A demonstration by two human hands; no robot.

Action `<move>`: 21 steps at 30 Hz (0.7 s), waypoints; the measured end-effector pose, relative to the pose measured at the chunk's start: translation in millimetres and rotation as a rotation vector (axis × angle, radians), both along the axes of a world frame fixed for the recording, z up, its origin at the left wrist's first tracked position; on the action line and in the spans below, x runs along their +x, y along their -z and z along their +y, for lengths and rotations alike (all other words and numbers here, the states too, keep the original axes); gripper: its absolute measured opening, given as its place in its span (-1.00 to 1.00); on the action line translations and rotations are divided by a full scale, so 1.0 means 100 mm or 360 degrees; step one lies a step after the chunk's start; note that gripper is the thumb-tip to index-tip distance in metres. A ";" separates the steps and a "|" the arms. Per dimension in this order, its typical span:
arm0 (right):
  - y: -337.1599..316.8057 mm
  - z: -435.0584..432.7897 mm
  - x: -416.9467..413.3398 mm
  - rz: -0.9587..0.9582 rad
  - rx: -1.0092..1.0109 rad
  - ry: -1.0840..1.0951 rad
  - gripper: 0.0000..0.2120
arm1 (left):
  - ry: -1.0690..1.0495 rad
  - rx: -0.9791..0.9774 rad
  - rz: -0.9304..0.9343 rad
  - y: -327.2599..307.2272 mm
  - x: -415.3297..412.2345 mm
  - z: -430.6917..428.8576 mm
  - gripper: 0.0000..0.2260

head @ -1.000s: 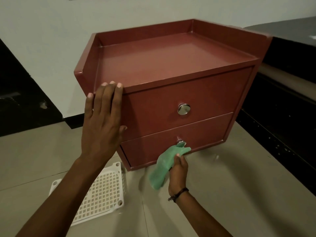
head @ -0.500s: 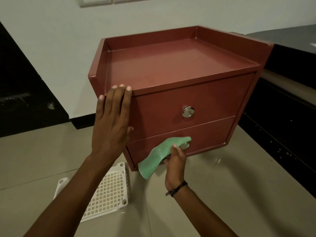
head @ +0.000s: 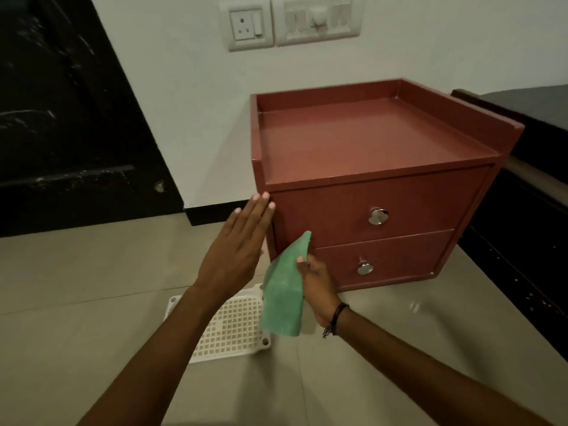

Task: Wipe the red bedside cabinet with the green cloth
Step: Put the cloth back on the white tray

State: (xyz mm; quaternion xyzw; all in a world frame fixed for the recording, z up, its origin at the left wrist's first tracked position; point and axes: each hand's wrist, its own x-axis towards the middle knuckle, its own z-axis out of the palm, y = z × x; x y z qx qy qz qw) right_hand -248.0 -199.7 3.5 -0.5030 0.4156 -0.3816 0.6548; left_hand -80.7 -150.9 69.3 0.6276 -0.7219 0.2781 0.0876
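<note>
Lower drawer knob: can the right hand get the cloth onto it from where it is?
Probably yes. The right hand holds the green cloth just left of the lower drawer knob, with bare drawer front between them. The left hand sits at the red cabinet's left corner, clear of that path.

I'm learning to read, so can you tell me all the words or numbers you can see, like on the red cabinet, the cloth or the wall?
There are none to read.
Red bedside cabinet: plain, only two shiny knobs.
Green cloth in the right hand: no label.
Wall socket and switch plate: no markings clear enough to read.
White grid tray: no writing.
</note>
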 end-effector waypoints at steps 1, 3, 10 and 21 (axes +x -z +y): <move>-0.06 0.01 0.03 0.0082 -0.0018 -0.0067 -0.73 | -0.0065 0.0037 0.0015 0.07 0.14 0.15 -0.13; -0.20 0.00 0.13 0.0271 -0.0095 -0.0225 -0.73 | -0.0258 0.0135 0.0092 0.17 0.43 0.43 -0.13; -0.59 0.13 0.68 0.0985 -0.0646 -0.0902 -0.78 | -0.0725 0.0350 0.0341 0.38 1.23 1.26 -0.25; 0.42 0.28 1.45 0.1723 -0.0935 -0.1214 -0.59 | -0.0882 0.0649 0.0585 0.91 1.52 1.70 -0.14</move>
